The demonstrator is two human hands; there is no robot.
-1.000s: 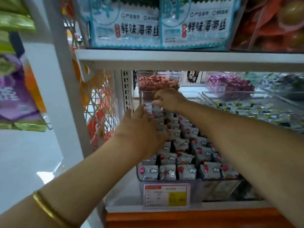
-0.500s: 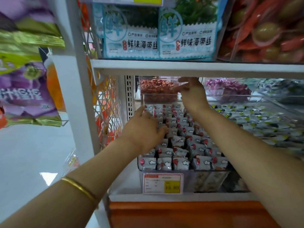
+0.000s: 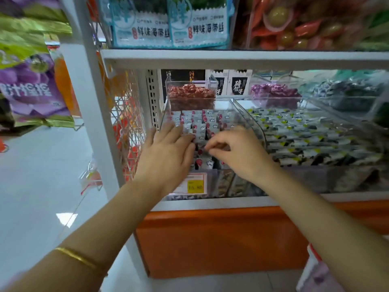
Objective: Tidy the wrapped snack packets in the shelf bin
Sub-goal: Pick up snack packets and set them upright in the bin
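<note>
Looking down from the head view, the clear shelf bin point(image 3: 246, 114) sits at the left end of the lower shelf point(image 3: 221, 201). The snack packets point(image 3: 203, 122), grey-white with red marks, stand in rows inside it. The left hand point(image 3: 168, 150) lies over the left rows with its fingers straight, gripping nothing. The right hand point(image 3: 235, 153) is above the middle rows with its fingertips point(image 3: 208, 147) curled together. Whether they pinch a packet cannot be determined. A price tag point(image 3: 195, 184) is fixed to the front of the bin. A bracelet point(image 3: 82, 258) circles the left forearm.
</note>
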